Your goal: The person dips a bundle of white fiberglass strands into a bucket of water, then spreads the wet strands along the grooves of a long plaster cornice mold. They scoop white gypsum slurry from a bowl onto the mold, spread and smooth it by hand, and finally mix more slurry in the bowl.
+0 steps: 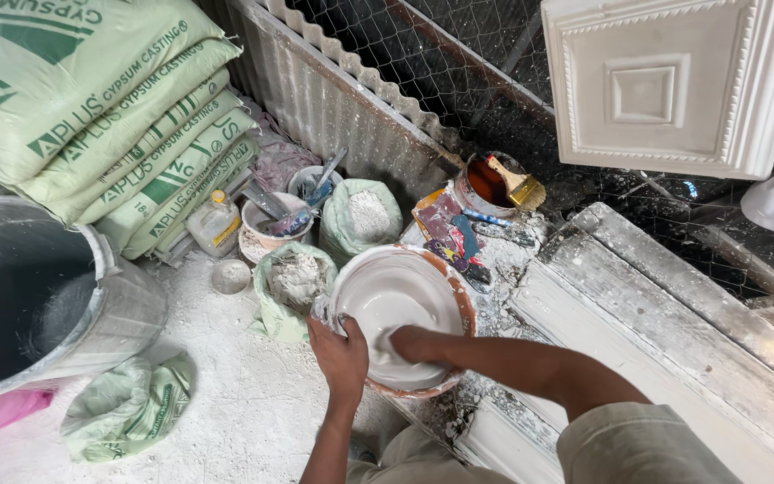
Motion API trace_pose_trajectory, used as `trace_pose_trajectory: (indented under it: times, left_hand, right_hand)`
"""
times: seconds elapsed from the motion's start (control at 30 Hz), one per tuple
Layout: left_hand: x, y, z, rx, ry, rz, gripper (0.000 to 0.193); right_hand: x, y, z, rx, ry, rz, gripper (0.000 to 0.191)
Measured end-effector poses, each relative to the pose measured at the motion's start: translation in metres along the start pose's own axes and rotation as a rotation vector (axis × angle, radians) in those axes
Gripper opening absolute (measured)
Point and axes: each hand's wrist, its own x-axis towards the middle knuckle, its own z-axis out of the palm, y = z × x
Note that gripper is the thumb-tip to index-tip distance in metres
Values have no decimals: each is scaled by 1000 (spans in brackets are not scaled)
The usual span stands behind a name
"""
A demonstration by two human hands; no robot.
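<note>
2 hands, left (340, 355) gripping rim of round bowl (445, 273), right (412, 343) sunk in pale wet plaster (396, 300)

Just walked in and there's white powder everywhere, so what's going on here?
A person is crouched over a round bowl of smooth white paste. The left hand grips its near rim while the right hand is sunk in the paste. Open bags of white powder stand just beyond the bowl, stacked green sacks sit at the far left, and a white moulded panel hangs above.
</note>
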Motion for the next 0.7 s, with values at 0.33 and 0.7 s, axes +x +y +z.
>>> trace_pose_trajectory:
  times: [0.33, 0.7]
  left_hand:
    - [-3, -29, 16, 43, 65, 83, 60]
    - [-2, -17, 5, 24, 19, -9, 60]
  right_hand:
    - [39, -26, -5, 123, 196, 60, 18]
    - [45, 11, -44, 23, 167, 210, 20]
